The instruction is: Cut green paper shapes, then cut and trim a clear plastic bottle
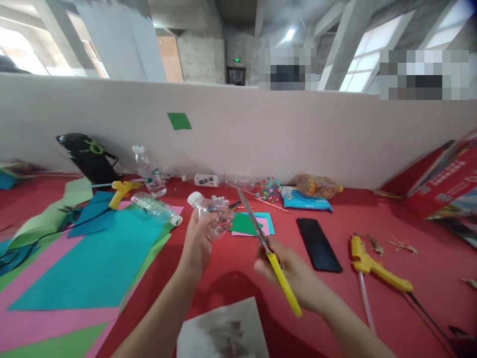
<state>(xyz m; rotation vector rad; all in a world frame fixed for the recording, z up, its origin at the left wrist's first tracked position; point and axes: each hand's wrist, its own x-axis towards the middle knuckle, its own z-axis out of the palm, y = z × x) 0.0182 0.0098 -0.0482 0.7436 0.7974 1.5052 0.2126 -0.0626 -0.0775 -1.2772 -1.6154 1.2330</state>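
My left hand (199,243) is closed around a clear plastic bottle (216,216) with a white cap, held above the red table (227,273). In my right hand (286,263) is a pair of scissors (274,261) with yellow handles, its blades pointing up and away from me. The blades look closed and stand apart from the bottle, to its right. Beyond them on the table lie small sheets of green, pink and blue paper (244,223). A white sheet with a dark smudged picture (225,330) lies near my body, between my forearms.
At left are large coloured sheets (93,258), a yellow glue gun (124,191), a black flask (87,159) and several bottles. At right are a black phone (319,244) and another glue gun (376,266) with a cord. A white partition (238,134) borders the back.
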